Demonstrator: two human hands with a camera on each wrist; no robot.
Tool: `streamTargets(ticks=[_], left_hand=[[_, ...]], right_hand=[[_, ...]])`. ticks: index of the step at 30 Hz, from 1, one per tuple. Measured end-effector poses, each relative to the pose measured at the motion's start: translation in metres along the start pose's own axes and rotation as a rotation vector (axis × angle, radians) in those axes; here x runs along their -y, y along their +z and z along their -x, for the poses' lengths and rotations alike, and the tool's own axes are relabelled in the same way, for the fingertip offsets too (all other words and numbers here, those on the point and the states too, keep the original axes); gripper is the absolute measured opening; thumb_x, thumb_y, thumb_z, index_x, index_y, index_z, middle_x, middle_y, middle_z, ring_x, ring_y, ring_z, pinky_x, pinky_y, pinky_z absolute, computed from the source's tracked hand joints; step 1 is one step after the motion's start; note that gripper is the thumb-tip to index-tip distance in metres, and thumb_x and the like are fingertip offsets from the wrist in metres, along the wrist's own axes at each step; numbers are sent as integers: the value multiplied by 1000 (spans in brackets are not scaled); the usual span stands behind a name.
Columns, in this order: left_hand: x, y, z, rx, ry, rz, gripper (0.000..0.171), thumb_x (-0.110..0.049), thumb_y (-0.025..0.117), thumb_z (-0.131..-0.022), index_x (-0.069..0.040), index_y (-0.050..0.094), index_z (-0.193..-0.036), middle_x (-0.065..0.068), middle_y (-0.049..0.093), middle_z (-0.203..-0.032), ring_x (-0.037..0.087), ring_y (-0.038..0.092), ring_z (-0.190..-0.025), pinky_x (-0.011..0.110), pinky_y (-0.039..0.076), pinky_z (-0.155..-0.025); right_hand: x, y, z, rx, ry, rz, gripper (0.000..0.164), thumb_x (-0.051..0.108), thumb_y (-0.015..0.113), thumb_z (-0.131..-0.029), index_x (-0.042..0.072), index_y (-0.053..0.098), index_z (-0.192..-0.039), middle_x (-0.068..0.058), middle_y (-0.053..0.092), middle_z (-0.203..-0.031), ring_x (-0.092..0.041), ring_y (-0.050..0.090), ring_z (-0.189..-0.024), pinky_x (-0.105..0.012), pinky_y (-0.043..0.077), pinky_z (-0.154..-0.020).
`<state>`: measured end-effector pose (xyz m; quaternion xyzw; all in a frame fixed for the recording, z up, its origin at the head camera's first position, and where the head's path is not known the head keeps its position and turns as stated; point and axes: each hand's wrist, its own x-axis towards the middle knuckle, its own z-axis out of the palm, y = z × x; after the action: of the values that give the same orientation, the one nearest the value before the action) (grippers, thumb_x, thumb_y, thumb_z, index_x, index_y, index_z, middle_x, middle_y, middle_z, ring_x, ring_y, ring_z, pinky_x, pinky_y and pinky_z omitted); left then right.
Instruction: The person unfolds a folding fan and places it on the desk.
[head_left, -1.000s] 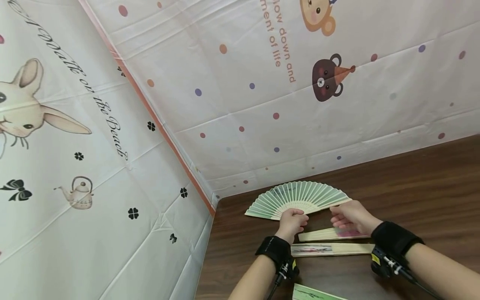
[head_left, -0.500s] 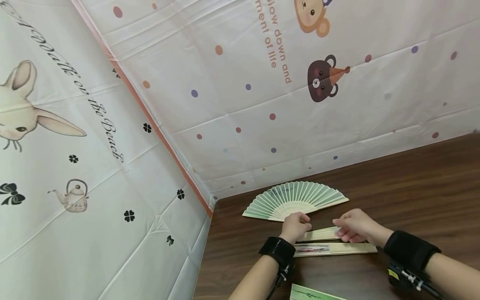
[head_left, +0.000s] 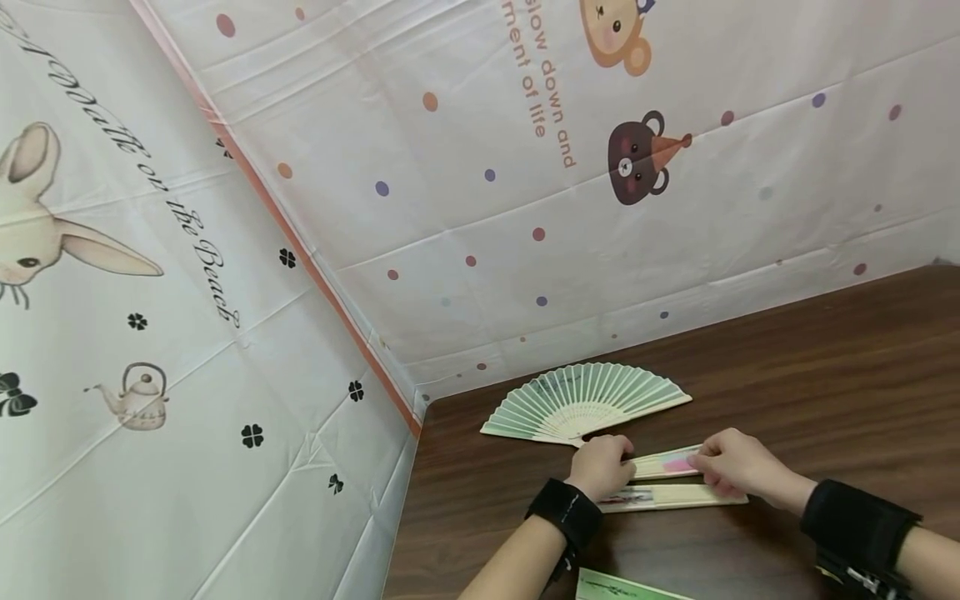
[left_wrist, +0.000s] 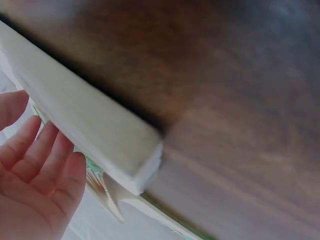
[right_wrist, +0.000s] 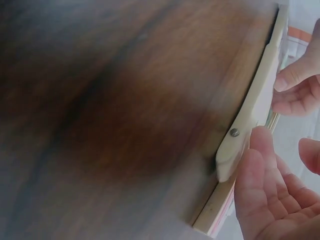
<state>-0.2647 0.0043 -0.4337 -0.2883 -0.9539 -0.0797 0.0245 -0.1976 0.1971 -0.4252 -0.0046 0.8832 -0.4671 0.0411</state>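
Two folded hand fans lie side by side on the dark wooden table. My left hand (head_left: 602,468) is at the left end of the farther folded fan (head_left: 666,464), which has a pink patch. My right hand (head_left: 738,467) is over that fan's right part, its fingertips at the pink patch. In both wrist views thumb and fingers stand apart, with nothing visibly pinched between them. The nearer folded fan (head_left: 693,497), cream with a small picture, lies just below the hands. Its cream side (left_wrist: 85,110) partly hides the farther one in the left wrist view; a metal pivot (right_wrist: 235,132) shows in the right.
Behind the hands a green folding fan (head_left: 592,402) lies spread open by the wall. A green-printed piece (head_left: 622,587) is cut off at the bottom edge. Printed white sheets (head_left: 450,208) enclose the table (head_left: 825,367) at the back and left.
Both hands have moved away from the spread green fan, toward the folded fan with the pink patch. The left hand shifted right to its left end. The view has drifted slightly.
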Motion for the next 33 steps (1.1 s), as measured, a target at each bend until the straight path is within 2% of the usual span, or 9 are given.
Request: streamTargets(ticks=[4,10,14,18,22,25,30,33], left_hand=[[-3,1,1,-11,36,-50,19,-22,56,-84,-24,62,-102,-12,62,-90,0,54,-71,14,39,-56],[-7,4,2,-47,59,-89,15,-24,58,-81,-25,63,-96,-14,60,-83,-2,52,-69,12,38,-55],[-9,5,2,-63,58,-122,13,-29,60,-80,-26,63,-92,-15,60,-80,-2,54,-69,12,39,-54],[-12,4,2,-34,51,-98,15,-33,64,-78,-26,61,-91,-14,58,-78,-1,53,-69,13,38,-54],[-14,2,2,5,45,-64,21,-34,68,-75,-25,60,-92,-13,57,-80,0,52,-71,13,38,-58],[-15,3,3,0,78,-98,19,-33,69,-75,-26,63,-92,-13,57,-81,0,52,-71,12,37,-58],[-19,6,6,-84,170,-205,4,-34,65,-78,-31,65,-79,-16,55,-67,-2,44,-58,11,29,-48],[-22,3,9,-125,180,-226,6,-37,63,-80,-33,65,-77,-17,56,-65,-2,44,-57,11,28,-47]], right_hand=[[-2,-1,5,-24,-50,92,17,14,56,-83,4,58,-69,1,48,-53,-10,45,-47,-21,36,-41],[-3,-3,17,-73,-110,278,24,19,58,-81,13,53,-59,5,43,-48,-7,40,-43,-20,30,-41],[-6,-7,26,-109,-119,383,21,22,60,-80,15,53,-61,5,42,-50,-8,38,-46,-22,28,-43],[-11,-10,32,-120,-113,456,15,22,62,-78,16,57,-65,5,45,-56,-9,38,-51,-25,29,-46],[-16,-13,38,-128,-114,499,13,21,63,-78,17,59,-66,6,48,-58,-10,39,-53,-26,31,-47],[-18,-16,41,-130,-111,520,12,22,62,-79,16,59,-69,6,49,-59,-8,39,-53,-26,31,-47],[-22,-21,44,-111,-99,527,13,24,61,-81,12,61,-76,6,53,-64,-8,41,-54,-25,34,-47],[-24,-23,44,-104,-102,520,15,24,61,-81,9,62,-80,4,57,-68,-9,43,-55,-26,36,-48]])
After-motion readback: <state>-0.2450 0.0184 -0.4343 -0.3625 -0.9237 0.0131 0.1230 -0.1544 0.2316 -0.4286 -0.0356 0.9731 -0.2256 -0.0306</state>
